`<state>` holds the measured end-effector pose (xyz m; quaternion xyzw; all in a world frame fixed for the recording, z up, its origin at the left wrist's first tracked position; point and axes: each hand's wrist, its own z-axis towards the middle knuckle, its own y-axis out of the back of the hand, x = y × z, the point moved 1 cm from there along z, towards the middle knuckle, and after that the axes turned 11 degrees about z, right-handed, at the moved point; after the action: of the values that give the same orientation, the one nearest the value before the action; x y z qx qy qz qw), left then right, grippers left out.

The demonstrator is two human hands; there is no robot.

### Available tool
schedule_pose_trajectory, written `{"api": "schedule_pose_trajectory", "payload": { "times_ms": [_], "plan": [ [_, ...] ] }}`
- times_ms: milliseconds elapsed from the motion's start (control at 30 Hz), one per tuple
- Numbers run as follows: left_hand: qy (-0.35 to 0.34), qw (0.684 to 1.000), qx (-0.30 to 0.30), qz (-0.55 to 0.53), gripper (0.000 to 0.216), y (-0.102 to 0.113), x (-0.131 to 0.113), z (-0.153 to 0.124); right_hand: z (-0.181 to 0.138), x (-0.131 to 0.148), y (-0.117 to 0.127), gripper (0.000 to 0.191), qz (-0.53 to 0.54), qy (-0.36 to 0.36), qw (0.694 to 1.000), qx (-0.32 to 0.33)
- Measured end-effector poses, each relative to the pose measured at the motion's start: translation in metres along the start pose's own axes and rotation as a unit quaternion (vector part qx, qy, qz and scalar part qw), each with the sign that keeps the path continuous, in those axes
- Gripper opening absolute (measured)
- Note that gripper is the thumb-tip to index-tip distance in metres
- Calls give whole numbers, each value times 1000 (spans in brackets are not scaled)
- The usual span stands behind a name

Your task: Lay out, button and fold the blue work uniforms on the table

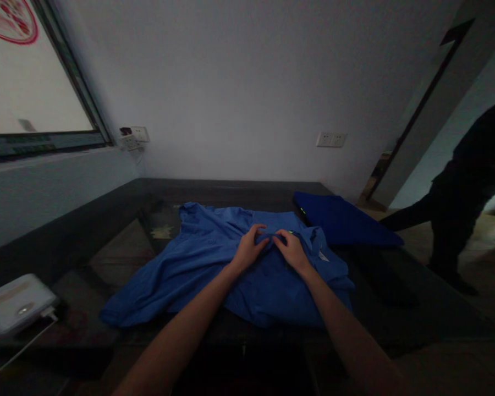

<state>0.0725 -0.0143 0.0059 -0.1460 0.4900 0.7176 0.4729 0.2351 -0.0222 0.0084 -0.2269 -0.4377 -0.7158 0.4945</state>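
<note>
A blue shirt lies spread and wrinkled on the dark table, its collar end with a small white label toward the right. Around the middle of its front, my left hand pinches the fabric between thumb and fingers. Close beside it, my right hand also grips the cloth, with thumb and index finger pressed together. The two thumbs almost meet over a raised fold. Whatever small detail sits between the fingertips is too dark to make out.
A folded dark blue cloth rests at the table's right side. On the left stands a white box-shaped device with a cable plugged in. Wall sockets are behind the dark table. A person in dark clothes is at the right.
</note>
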Motion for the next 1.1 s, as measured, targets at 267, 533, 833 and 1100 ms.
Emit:
{"api": "schedule_pose_trajectory", "payload": {
  "times_ms": [267,533,833,1100],
  "plan": [
    [4,999,29,-29,21,-1,12,5,-1,4,0,15,-11,26,1000,-3],
    [-14,999,52,11,17,7,5,6,-2,7,2,14,-35,14,999,-2],
    [-57,995,-3,76,13,4,-2,-2,-5,20,-2,14,-37,43,998,15],
    [-83,981,45,172,23,2,-4,-6,-5,17,-2,14,-40,41,998,14]
  ]
}}
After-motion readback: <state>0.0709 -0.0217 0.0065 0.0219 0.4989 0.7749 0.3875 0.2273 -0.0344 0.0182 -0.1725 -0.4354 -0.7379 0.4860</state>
